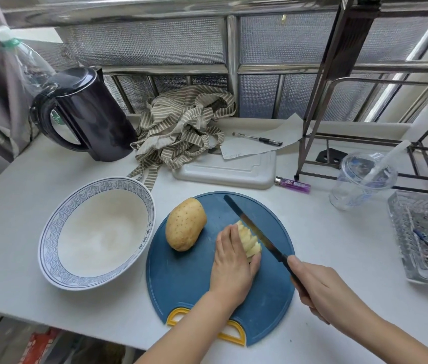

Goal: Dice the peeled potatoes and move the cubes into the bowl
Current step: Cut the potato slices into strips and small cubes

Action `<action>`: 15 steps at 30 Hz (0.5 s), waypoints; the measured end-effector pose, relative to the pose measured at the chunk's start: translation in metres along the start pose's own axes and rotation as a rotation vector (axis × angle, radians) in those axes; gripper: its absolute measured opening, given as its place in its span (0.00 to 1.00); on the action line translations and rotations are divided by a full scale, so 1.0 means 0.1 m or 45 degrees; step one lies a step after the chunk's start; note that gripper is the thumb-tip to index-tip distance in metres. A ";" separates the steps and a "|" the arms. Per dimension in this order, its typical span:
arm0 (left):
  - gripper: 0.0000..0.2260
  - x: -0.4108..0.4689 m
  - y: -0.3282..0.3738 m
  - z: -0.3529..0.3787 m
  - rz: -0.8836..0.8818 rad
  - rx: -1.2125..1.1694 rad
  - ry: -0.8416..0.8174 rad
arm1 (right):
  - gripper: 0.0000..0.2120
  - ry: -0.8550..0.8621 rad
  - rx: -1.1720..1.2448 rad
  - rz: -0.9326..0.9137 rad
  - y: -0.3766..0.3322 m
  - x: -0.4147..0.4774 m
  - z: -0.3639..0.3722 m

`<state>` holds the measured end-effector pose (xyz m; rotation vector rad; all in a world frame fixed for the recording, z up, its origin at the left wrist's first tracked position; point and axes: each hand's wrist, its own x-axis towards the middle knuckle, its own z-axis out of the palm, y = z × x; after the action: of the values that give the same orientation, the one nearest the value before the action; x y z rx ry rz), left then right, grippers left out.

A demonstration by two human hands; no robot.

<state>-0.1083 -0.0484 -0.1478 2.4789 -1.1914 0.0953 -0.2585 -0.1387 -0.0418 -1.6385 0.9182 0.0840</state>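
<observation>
On the bench [339, 245], I read the bowl [107, 183] as empty: no cubes transferred. On the cutting board [181, 279] one whole potato [185, 224] lies uncut. My left hand [230, 264] holds the sliced potato [251, 244]; my right hand [318, 287] grips the knife [254, 232], its blade against the slices. I judge the dicing under half done.

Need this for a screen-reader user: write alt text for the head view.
A left hand holds a sliced potato on a round blue board while the right hand holds a knife against it. A whole potato lies beside them on the board, and an empty bowl stands left of the board.
</observation>
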 end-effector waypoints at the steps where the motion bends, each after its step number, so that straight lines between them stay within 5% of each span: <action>1: 0.30 0.00 0.00 0.00 -0.001 0.002 -0.004 | 0.24 -0.006 -0.029 -0.011 0.01 0.01 0.01; 15: 0.28 0.00 -0.01 -0.02 0.127 0.042 0.045 | 0.25 0.037 -0.604 -0.110 0.26 0.12 0.13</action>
<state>-0.1072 -0.0473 -0.1458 2.4353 -1.3083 0.1865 -0.2600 -0.1337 -0.0727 -2.1203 0.8911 0.2331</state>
